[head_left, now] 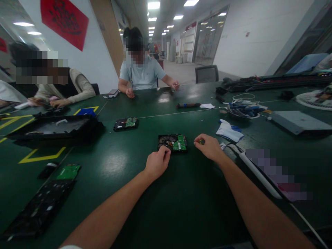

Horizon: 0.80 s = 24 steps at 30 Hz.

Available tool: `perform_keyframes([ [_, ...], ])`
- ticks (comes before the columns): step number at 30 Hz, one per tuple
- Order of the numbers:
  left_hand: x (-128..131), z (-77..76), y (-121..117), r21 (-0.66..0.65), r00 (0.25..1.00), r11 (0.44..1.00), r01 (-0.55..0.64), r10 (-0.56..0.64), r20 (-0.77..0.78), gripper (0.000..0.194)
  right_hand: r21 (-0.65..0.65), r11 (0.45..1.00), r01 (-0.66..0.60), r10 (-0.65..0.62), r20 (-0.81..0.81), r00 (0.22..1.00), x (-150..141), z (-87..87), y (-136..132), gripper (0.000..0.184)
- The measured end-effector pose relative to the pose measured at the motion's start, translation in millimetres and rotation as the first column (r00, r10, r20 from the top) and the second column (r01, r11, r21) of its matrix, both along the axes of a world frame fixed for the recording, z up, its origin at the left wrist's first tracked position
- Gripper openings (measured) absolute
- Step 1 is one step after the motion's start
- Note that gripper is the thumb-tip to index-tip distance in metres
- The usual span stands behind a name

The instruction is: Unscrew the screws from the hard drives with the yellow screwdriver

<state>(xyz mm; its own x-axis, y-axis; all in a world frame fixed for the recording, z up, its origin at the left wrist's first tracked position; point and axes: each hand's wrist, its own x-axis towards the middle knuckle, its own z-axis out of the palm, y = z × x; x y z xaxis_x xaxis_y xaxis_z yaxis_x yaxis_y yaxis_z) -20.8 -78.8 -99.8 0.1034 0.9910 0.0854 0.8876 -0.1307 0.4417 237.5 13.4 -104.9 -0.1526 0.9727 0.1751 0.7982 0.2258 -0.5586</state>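
Note:
A black hard drive [172, 143] with a green circuit board lies upside down on the dark green table [166, 193], straight ahead of me. My left hand [157, 162] is curled and grips the drive's near left corner. My right hand [209, 146] rests on the table just right of the drive, fingers pinched on a small item I cannot make out.
A second hard drive [126, 123] lies farther back left. A black tray [55, 127], a loose green board [68, 171] and a black panel [38, 209] sit at left. A white glove [228, 131], cables [243, 108] and a grey case [298, 121] lie right. Two people sit across the table.

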Motion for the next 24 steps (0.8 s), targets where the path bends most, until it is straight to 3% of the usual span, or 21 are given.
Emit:
perform_keyframes([
  [5, 0.9, -0.9, 0.5, -0.002, 1.0, 1.0, 0.007, -0.007, -0.028, 0.035, 0.068, 0.979, -0.192, 0.197, -0.069, 0.978, -16.1, 12.8, -13.1, 0.009],
  [10, 2.2, 1.2, -3.5, 0.041, 0.997, 0.997, 0.064, -0.062, -0.044, 0.035, 0.06, 0.926, -0.373, 0.373, 0.015, 0.928, -43.1, 32.4, -18.5, 0.007],
  [17, 2.5, 2.9, -4.2, 0.024, 0.992, 0.997, 0.076, -0.073, -0.104, 0.037, 0.017, 0.902, -0.432, 0.424, 0.168, 0.89, -77.0, 35.0, -11.5, 0.015],
  [24, 3.0, -0.9, -2.1, 0.029, 0.993, 0.997, 0.07, -0.067, -0.096, 0.038, 0.004, 0.902, -0.432, 0.41, 0.311, 0.858, -82.5, 37.2, -21.4, 0.023],
])
